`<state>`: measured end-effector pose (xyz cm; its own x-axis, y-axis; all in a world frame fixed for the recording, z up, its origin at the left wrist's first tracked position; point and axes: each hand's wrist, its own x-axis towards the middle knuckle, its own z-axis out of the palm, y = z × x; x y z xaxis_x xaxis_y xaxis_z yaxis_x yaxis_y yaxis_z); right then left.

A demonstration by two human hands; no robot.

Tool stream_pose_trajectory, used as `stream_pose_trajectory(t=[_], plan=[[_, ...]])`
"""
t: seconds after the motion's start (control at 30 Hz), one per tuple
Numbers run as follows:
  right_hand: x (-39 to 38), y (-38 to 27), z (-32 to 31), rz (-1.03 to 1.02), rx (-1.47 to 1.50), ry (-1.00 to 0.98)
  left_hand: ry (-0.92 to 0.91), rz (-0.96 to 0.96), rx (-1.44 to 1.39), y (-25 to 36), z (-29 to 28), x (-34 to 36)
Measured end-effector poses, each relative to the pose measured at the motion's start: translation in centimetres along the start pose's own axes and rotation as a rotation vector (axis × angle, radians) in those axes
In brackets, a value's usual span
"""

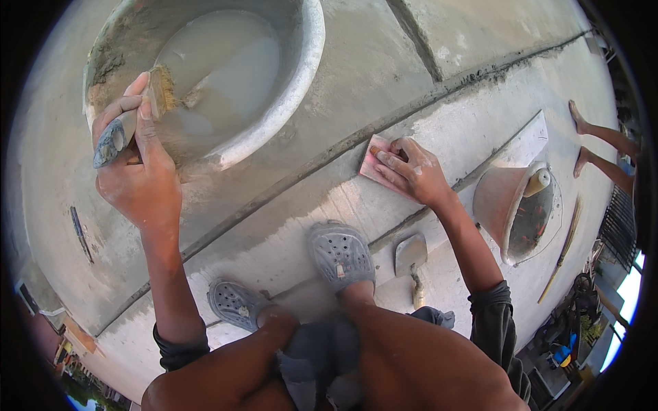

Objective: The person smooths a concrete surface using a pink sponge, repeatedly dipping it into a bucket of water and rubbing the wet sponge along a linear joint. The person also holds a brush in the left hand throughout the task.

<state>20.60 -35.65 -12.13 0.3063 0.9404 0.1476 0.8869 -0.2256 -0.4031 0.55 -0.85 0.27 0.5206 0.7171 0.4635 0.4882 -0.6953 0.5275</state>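
My left hand (144,171) is closed around the handle of a wide brush (163,89) with yellowish bristles. The bristles are over the near left side of a big round tub (314,55), whose inside wall is smeared with grey mud and which holds cloudy water (240,75). Lower and to the right, my right hand (419,171) grips a flat pinkish hand float (373,164) that appears to lie against the wet concrete (343,198). My palm and fingers cover part of the float.
Right of my shoe stands a small trowel-like tool (411,253). Beyond my right forearm are a tilted bucket (490,198) with grey mix, a pale board (531,140) and a thin stick (563,250). Grooves cross the slab. A bystander's bare feet (581,161) show at far right.
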Motion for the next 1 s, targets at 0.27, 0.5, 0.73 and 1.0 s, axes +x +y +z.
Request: stream_pose_trajectory(t=[0.27, 0.5, 0.73, 1.0], plan=[[-1.6, -1.0, -0.3, 0.057, 0.083, -0.014, 0.035, -0.068, -0.092, -0.1, 0.2, 0.0], [-1.1, -1.3, 0.4, 0.059, -0.009, -0.004, 0.064, 0.099, -0.097, -0.7, 0.3, 0.0], [-1.8, -1.3, 0.1, 0.051, 0.027, 0.067, 0.052, 0.159, -0.105, -1.1, 0.4, 0.6], [-1.0, -2.9, 1.4, -0.050, 0.078, -0.040, 0.032, 0.178, -0.150, -1.7, 0.5, 0.5]])
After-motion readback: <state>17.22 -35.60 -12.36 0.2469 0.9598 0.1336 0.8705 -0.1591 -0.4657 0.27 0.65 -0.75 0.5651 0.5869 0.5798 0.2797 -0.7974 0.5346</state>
